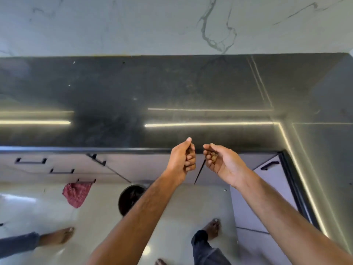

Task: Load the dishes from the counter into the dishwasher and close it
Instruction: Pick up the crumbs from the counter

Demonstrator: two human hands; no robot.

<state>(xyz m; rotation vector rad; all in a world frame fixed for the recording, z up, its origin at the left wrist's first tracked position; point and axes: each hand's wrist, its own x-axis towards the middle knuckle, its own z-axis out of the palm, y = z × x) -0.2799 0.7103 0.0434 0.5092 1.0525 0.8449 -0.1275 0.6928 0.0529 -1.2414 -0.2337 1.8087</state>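
No dishes show on the dark stone counter (133, 92), and I cannot make out a dishwasher. Both my hands hover just past the counter's front edge (86, 150). My left hand (183, 159) is turned sideways with its fingers curled into the palm and the thumb pointing up; I see nothing in it. My right hand (221, 161) lies palm up, its fingers curled round some small brown bits (214, 156). The two hands are a few centimetres apart.
Pale cabinet fronts with black handles (30, 161) run under the counter; another handled door (269, 165) is at the right. A dark round bin (129, 197) stands on the glossy floor below my left forearm. A red cloth (76, 194) hangs from a handle. Another person's foot (61, 236) is at the left.
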